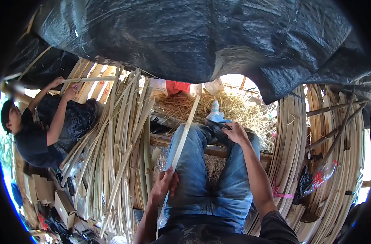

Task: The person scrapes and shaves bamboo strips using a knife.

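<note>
My left hand (167, 181) is closed around a long pale bamboo strip (184, 134). The strip slants up and away over my left thigh, its far end above the straw. On my right knee, my right hand (236, 133) grips a dark, flat object (218, 127); it resembles a knife, but its exact shape is hard to make out against the dark patch on the knee. The strip and the dark object are apart. My legs in blue jeans (189, 171) lie beneath both hands.
Many bamboo strips (124, 134) lean at my left; a bundle (289, 138) tied with pink string stands at my right. A co-worker (35, 134) at far left holds a strip. Black sheeting (185, 40) hangs overhead, straw (234, 110) lies ahead, and a plastic bottle (323, 177) is at right.
</note>
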The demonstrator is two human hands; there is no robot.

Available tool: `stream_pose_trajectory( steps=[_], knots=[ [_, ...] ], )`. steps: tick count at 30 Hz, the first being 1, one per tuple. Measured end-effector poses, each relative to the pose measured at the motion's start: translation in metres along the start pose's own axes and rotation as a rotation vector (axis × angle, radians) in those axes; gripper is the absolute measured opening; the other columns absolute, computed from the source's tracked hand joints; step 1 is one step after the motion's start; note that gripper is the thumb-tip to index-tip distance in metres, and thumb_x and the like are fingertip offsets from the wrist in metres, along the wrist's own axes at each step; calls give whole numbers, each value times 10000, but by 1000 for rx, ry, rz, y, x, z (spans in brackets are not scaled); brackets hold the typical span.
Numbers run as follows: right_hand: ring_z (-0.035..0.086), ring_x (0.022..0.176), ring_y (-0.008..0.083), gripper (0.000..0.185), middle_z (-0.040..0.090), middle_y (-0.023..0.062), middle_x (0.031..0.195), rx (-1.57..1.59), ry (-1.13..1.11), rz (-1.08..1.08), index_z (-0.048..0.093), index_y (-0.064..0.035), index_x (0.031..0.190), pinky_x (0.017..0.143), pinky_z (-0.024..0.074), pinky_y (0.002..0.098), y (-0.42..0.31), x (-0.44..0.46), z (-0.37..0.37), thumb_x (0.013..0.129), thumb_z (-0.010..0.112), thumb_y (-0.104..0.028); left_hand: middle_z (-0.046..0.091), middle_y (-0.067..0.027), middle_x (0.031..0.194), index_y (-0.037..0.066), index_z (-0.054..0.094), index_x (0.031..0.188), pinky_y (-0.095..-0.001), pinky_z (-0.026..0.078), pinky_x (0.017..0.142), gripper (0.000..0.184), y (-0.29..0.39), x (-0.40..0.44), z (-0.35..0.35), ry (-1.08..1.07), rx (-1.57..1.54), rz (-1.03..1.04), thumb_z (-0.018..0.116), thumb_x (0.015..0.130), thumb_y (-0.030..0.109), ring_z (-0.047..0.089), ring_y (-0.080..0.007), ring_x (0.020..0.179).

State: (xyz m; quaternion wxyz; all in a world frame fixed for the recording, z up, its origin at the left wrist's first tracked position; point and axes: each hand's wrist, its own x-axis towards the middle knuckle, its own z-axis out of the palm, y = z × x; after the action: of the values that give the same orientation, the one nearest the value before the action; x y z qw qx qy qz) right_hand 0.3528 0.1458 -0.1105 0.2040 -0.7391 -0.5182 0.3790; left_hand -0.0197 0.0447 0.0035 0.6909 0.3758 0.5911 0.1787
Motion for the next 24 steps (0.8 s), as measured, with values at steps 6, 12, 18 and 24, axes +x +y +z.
stream_pose_trajectory(
  steps=[6, 12, 18, 24],
  knots=[
    [564, 525, 60, 242, 686, 53, 723, 633, -155, -24, 722, 49, 1112, 450, 403, 201, -4, 9, 1, 1003, 645, -153, 494, -51, 530, 14, 577, 796, -283, 396, 412, 681, -1, 5, 0, 27, 47, -21, 395, 1030, 628, 498, -146, 398],
    [528, 572, 94, 381, 657, 67, 793, 985, 248, 37, 655, 89, 1235, 511, 415, 244, -11, 0, -30, 998, 663, -209, 499, -64, 513, -1, 586, 804, -288, 392, 382, 676, 3, 4, 5, 43, 67, -55, 388, 1042, 600, 495, -158, 374],
    [490, 568, 69, 342, 662, 49, 845, 768, 608, 87, 670, 37, 1258, 511, 381, 238, -15, -58, -105, 1000, 645, -186, 492, -68, 484, -4, 594, 768, -289, 384, 345, 705, -2, 9, 5, 105, 107, -83, 388, 1033, 617, 489, -162, 356],
    [490, 568, 68, 402, 664, 67, 855, 631, 741, 187, 645, 10, 1326, 505, 378, 222, 6, -100, -130, 1012, 636, -241, 475, -85, 477, -9, 576, 733, -304, 349, 296, 717, -15, 10, 1, 165, 35, -116, 378, 1035, 611, 465, -192, 317]
  ],
)
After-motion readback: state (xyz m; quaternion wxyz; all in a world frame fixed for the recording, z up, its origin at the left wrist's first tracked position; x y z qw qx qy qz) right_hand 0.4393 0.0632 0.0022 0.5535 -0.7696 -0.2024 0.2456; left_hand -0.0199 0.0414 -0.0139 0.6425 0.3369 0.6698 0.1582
